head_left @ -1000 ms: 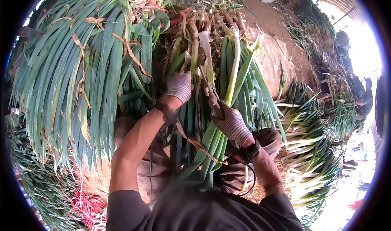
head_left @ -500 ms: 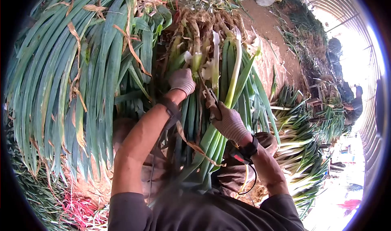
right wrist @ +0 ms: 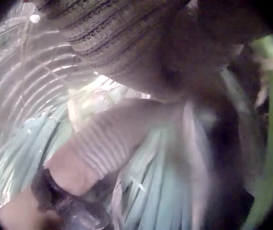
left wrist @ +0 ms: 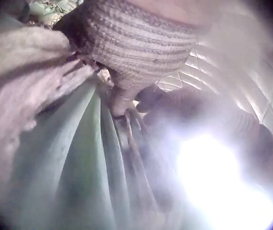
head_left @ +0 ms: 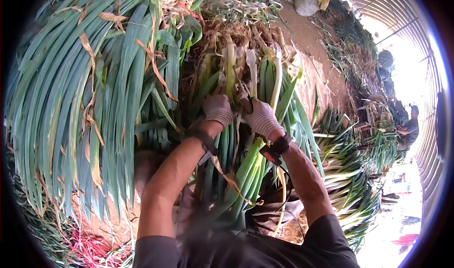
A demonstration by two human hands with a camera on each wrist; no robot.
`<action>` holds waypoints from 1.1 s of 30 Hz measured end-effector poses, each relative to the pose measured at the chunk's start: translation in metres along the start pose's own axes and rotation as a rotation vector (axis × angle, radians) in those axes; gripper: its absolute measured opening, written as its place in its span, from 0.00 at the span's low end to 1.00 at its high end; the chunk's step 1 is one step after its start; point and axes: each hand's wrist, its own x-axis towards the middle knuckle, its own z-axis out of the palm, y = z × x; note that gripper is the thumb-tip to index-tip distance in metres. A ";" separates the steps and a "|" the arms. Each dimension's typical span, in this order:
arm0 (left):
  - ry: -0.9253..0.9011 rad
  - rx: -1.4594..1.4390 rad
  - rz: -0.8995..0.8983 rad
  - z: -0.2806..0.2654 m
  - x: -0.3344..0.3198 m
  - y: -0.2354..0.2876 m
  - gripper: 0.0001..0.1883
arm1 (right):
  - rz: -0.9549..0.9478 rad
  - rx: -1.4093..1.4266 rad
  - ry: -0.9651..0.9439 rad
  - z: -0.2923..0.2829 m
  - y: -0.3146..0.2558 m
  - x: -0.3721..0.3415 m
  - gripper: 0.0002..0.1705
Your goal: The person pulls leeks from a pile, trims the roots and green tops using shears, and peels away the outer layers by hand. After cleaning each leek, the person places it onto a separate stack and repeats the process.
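Observation:
My left hand (head_left: 218, 110), in a striped knit glove, grips a leek (head_left: 231, 71) around its lower stalk, the roots pointing away from me. My right hand (head_left: 261, 117), gloved alike, holds a thin dark tool (head_left: 240, 82) that looks like a knife, its tip beside the leek. The two hands are close together, fingertips almost meeting. In the left wrist view the glove (left wrist: 141, 48) is over long green leaves (left wrist: 86, 158). The right wrist view has the other gloved hand (right wrist: 112, 139) near the right one. A pale leek (head_left: 277, 74) lies right of the right hand.
A large heap of leeks (head_left: 109, 102) hangs over the left side. More leeks with white stalks (head_left: 345, 173) lie in a row at the right. Red string (head_left: 90, 246) lies at lower left. Pale sacks (head_left: 306, 2) stand at the back, and another person (head_left: 412, 128) is at far right.
My right hand has moved up and left with the dark tool, closing in on the left hand. The left hand has shifted slightly down and right.

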 end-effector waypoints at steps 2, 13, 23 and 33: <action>-0.043 -0.073 -0.052 -0.004 0.003 0.005 0.33 | -0.019 0.027 0.021 -0.001 0.001 0.014 0.23; -0.196 -0.285 -0.058 -0.010 0.008 -0.002 0.45 | -0.091 0.007 0.076 -0.005 0.002 0.115 0.23; -0.231 -0.358 -0.108 -0.022 0.003 0.000 0.44 | -0.068 0.125 0.044 -0.006 0.013 0.148 0.28; -0.120 -0.398 0.066 -0.029 -0.038 0.019 0.29 | 0.014 0.382 0.060 -0.041 0.057 0.005 0.22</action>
